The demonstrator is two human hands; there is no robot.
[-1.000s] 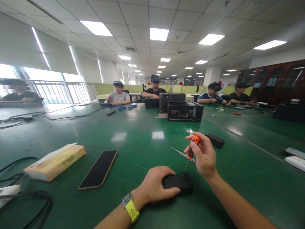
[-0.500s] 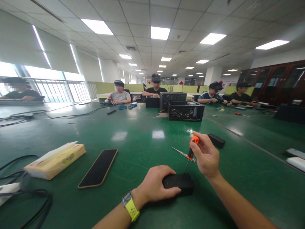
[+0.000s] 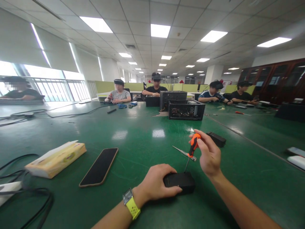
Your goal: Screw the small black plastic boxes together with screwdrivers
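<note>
Right hand (image 3: 210,157) shifts slightly outward, loosely holding the orange-black screwdriver (image 3: 193,145) (tip at the black box (image 3: 186,182)). Left hand (image 3: 156,183) clasps the box.

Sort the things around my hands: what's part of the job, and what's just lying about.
Part of the job:
orange-and-black screwdriver, in the right hand, tip at the block's far edge
black block, gripped by the left hand

Apparently just lying about:
phone
yellow tissue pack
thin screwdriver
second black block
</note>
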